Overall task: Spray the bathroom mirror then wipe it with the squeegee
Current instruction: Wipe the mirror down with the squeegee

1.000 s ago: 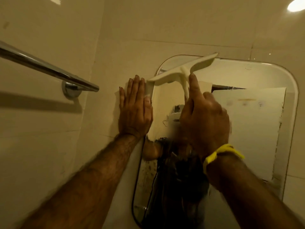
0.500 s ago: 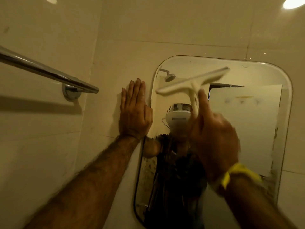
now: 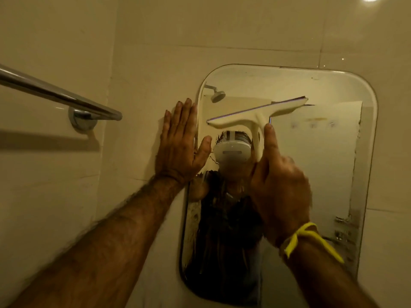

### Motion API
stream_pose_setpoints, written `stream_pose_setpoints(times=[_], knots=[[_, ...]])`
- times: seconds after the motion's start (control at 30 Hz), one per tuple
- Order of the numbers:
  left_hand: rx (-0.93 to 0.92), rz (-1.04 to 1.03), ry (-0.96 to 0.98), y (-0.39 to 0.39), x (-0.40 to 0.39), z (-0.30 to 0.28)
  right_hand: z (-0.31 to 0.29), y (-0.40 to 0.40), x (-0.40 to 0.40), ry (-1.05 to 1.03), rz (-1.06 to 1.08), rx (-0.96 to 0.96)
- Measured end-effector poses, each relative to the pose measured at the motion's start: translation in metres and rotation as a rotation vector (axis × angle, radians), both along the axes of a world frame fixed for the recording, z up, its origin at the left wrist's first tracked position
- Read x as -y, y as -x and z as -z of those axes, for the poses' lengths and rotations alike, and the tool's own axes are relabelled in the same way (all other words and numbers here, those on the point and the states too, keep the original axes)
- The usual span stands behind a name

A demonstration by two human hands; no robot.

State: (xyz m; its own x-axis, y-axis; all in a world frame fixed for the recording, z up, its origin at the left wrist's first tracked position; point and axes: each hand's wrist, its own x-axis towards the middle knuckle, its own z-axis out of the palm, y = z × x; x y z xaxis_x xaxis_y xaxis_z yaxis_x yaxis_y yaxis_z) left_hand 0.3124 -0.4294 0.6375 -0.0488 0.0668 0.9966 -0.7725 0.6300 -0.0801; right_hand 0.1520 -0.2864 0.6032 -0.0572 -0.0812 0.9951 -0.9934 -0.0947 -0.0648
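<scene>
Chrome towel rail (image 3: pixel 60 96) juts left of mirror (image 3: pixel 333 174), near flat left hand (image 3: pixel 180 147).

Over the last second my right hand (image 3: pixel 280 192) has carried the squeegee (image 3: pixel 258 114) down the mirror (image 3: pixel 329 165) and a little to the right. Its blade began at the glass's top edge, with its left end reaching past the frame onto the wall; now it lies lower, wholly within the glass, tilted with the right end higher. The strip of glass above the blade has come into view. My left hand's thumb now sits over the mirror's left edge.
</scene>
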Motion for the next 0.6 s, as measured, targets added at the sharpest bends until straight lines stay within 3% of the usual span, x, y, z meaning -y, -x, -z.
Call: stream_pose_setpoints(times=[0.17,0.37,0.53,0.6], knots=[[0.008,-0.011,0.011,0.000,0.003,0.000,-0.071,-0.008,0.008,0.108,-0.007,0.126],[0.046,-0.047,-0.015,-0.001,-0.001,0.000,0.000,-0.027,0.003,0.006,-0.006,0.182],[0.066,-0.054,-0.003,-0.001,0.001,0.000,-0.066,-0.012,0.005,0.123,0.010,0.223],[0.070,-0.043,0.003,-0.002,0.000,0.000,-0.066,-0.013,0.004,0.110,-0.007,0.286]])
